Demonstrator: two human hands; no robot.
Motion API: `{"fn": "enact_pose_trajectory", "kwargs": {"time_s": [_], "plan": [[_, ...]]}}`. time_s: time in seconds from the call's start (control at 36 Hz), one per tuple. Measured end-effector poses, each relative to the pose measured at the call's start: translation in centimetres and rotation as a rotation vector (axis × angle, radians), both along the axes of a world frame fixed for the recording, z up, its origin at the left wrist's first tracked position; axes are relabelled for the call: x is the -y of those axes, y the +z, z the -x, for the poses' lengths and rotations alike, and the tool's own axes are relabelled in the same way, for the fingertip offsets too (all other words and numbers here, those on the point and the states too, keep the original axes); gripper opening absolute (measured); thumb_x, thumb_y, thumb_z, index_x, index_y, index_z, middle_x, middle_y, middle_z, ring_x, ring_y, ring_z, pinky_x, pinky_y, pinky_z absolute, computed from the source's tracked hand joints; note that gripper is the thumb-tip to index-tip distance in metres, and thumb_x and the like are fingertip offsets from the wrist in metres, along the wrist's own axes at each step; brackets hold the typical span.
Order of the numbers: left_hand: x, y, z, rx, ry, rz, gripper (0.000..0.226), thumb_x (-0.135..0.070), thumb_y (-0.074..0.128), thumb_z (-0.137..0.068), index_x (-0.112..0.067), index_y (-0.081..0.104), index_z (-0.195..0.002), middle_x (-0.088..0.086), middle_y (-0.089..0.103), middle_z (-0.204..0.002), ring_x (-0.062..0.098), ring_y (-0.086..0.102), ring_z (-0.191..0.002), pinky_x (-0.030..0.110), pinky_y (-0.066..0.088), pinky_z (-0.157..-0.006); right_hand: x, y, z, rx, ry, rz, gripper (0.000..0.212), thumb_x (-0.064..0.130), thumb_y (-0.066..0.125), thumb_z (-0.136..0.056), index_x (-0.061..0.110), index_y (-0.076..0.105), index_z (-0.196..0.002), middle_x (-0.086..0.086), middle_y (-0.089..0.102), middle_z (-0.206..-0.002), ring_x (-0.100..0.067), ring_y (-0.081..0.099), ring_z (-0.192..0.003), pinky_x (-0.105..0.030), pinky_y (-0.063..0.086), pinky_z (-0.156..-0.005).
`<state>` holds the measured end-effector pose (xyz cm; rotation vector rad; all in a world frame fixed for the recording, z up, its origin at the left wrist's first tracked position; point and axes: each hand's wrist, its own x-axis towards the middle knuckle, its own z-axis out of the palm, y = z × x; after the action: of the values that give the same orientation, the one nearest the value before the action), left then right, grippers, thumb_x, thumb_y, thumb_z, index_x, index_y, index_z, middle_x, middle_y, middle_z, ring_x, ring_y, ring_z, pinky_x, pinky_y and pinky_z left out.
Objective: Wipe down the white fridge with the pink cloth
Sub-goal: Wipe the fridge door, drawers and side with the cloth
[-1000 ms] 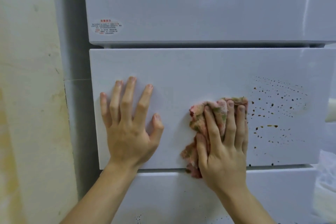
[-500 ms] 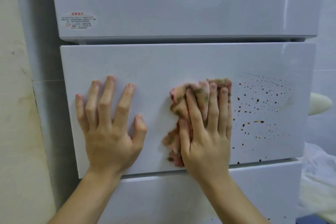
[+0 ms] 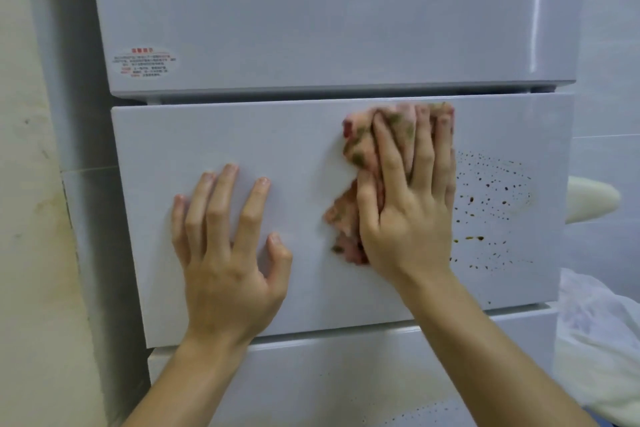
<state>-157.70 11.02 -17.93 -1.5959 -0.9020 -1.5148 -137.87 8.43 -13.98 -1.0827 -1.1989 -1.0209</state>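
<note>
The white fridge (image 3: 311,28) fills the view, with a middle drawer front (image 3: 214,135) below the upper door. My right hand (image 3: 408,204) presses the pink flowered cloth (image 3: 356,146) flat against the drawer, fingers straight and reaching its top edge. My left hand (image 3: 225,246) lies flat on the drawer to the left, fingers spread, holding nothing. Brown spatter spots (image 3: 491,198) cover the drawer just right of the cloth.
A stained cream wall (image 3: 31,218) stands close on the left. A red-printed label (image 3: 145,62) sits on the upper door. A cream rounded object (image 3: 592,198) and a white plastic bag (image 3: 599,350) lie to the right. Fine spots mark the bottom drawer (image 3: 415,416).
My right hand has slid the cloth upward from the drawer's lower half to its top edge. The left hand has stayed pressed on the drawer.
</note>
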Motion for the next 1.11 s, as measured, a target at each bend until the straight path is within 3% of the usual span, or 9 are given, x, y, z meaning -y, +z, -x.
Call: {"fn": "enact_pose_trajectory", "kwargs": {"time_s": [0.11, 0.42, 0.53, 0.72, 1.0, 1.11], "plan": [[-0.1, -0.1, -0.7, 0.004, -0.012, 0.005, 0.054, -0.026, 0.054, -0.094, -0.009, 0.06, -0.145, 0.023, 0.047, -0.156, 0.043, 0.035, -0.149, 0.064, 0.021, -0.125, -0.3, 0.9, 0.0, -0.054, -0.018, -0.035, 0.054, 0.032, 0.047, -0.108, 0.018, 0.044, -0.159, -0.015, 0.026, -0.17, -0.038, 0.017, -0.16, -0.054, 0.019, -0.13], [-1.0, -0.7, -1.1, 0.012, 0.03, -0.049, 0.053, -0.027, 0.05, -0.097, -0.009, 0.057, -0.147, 0.022, 0.045, -0.158, 0.044, 0.036, -0.15, 0.063, 0.022, -0.125, 0.0, -7.1, -0.9, -0.047, -0.004, 0.018, 0.055, 0.03, 0.05, -0.103, 0.017, 0.048, -0.156, -0.017, 0.027, -0.169, -0.04, 0.019, -0.16, -0.058, 0.022, -0.128], [-1.0, -0.7, -1.1, 0.018, 0.041, -0.051, 0.053, -0.027, 0.047, -0.099, -0.009, 0.057, -0.147, 0.023, 0.045, -0.157, 0.045, 0.037, -0.148, 0.062, 0.021, -0.126, 0.3, -5.2, -1.1, -0.033, 0.03, 0.026, 0.057, 0.033, 0.047, -0.104, 0.024, 0.04, -0.159, -0.016, 0.024, -0.171, -0.038, 0.014, -0.161, -0.056, 0.017, -0.13], [-0.8, -0.5, -1.1, 0.017, 0.022, -0.042, 0.053, -0.027, 0.049, -0.097, -0.009, 0.056, -0.146, 0.024, 0.045, -0.156, 0.045, 0.036, -0.148, 0.064, 0.021, -0.125, 0.0, 1.4, -2.3, -0.056, -0.004, -0.033, 0.053, 0.032, 0.047, -0.107, 0.02, 0.045, -0.159, -0.015, 0.026, -0.17, -0.038, 0.017, -0.16, -0.053, 0.017, -0.13], [-0.4, 0.3, -2.7, 0.067, 0.094, -0.051, 0.061, -0.048, 0.056, -0.094, -0.01, 0.06, -0.142, 0.026, 0.048, -0.152, 0.045, 0.037, -0.144, 0.061, 0.023, -0.125, 0.8, -8.8, -3.4, 0.019, 0.001, 0.066, 0.054, 0.029, 0.047, -0.106, 0.018, 0.043, -0.159, -0.018, 0.026, -0.17, -0.042, 0.017, -0.16, -0.058, 0.021, -0.128], [-0.4, 0.2, -2.6, 0.055, 0.103, -0.051, 0.062, -0.05, 0.054, -0.096, -0.011, 0.059, -0.144, 0.025, 0.046, -0.154, 0.044, 0.037, -0.145, 0.06, 0.023, -0.125, 1.1, -11.2, -4.0, 0.051, 0.014, 0.11, 0.059, 0.034, 0.04, -0.107, 0.025, 0.029, -0.165, -0.019, 0.029, -0.169, -0.043, 0.018, -0.159, -0.056, 0.02, -0.129]]}}
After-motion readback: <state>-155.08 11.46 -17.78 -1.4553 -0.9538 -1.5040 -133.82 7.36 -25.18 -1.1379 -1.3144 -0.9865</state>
